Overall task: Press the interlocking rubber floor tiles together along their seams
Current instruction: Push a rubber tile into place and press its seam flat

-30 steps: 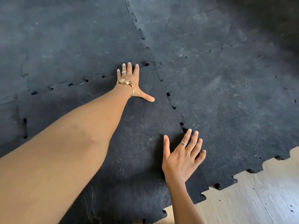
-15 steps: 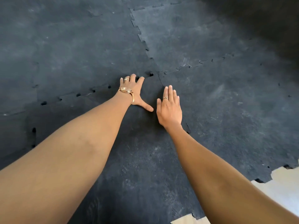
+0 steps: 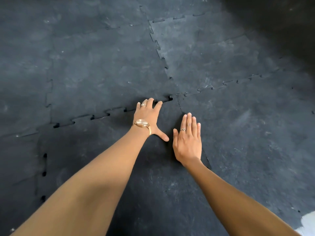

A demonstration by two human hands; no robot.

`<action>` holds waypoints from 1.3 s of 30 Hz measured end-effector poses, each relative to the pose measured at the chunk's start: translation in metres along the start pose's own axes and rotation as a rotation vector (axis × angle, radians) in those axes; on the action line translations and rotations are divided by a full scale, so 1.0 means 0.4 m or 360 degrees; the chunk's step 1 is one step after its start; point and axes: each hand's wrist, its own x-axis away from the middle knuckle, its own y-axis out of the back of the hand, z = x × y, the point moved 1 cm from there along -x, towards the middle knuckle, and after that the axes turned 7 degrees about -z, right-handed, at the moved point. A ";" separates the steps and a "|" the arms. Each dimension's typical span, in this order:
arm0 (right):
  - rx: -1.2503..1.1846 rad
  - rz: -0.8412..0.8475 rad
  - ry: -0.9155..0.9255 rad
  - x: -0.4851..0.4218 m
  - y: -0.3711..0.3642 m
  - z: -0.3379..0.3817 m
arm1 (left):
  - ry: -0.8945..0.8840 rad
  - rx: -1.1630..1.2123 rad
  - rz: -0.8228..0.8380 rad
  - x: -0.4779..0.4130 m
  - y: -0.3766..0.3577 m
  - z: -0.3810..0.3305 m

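Observation:
Black interlocking rubber tiles cover the floor. My left hand [image 3: 150, 116], with a gold watch and a ring, lies flat on the near middle tile [image 3: 153, 184], its fingertips at the far seam [image 3: 109, 113], where small gaps show between the teeth. My right hand [image 3: 187, 142], fingers together and flat, rests on the seam [image 3: 205, 159] between that tile and the right tile [image 3: 255, 142]. Neither hand holds anything. Both forearms stretch out from the bottom of the view.
More joined tiles [image 3: 102, 65] lie beyond and to the left, and a left seam [image 3: 44, 172] shows dark gaps. A bit of pale wooden floor [image 3: 306, 223] appears at the bottom right corner. The far right top is in dark shadow.
My right hand went from low on the right seam up to beside my left thumb, then settled slightly lower. The view shifted forward, so the wood floor has nearly left the frame.

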 end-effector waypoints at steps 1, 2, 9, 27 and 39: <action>0.0016 0.0010 0.0011 -0.004 -0.002 -0.001 | 0.0026 0.0003 0.0019 -0.004 -0.005 -0.004; 0.0032 0.0021 0.0008 -0.006 -0.003 -0.002 | 0.0042 0.0021 0.0045 -0.006 -0.008 -0.007; 0.0079 0.0108 0.0015 -0.015 0.009 0.003 | -0.0052 0.0246 0.0072 -0.001 -0.027 0.022; -0.0082 0.0052 -0.0001 -0.024 0.023 0.008 | 0.0098 0.0182 -0.0063 0.033 0.009 0.019; 0.0058 0.0060 0.0025 -0.026 0.018 0.016 | 0.0127 -0.0356 0.0242 -0.060 0.063 -0.126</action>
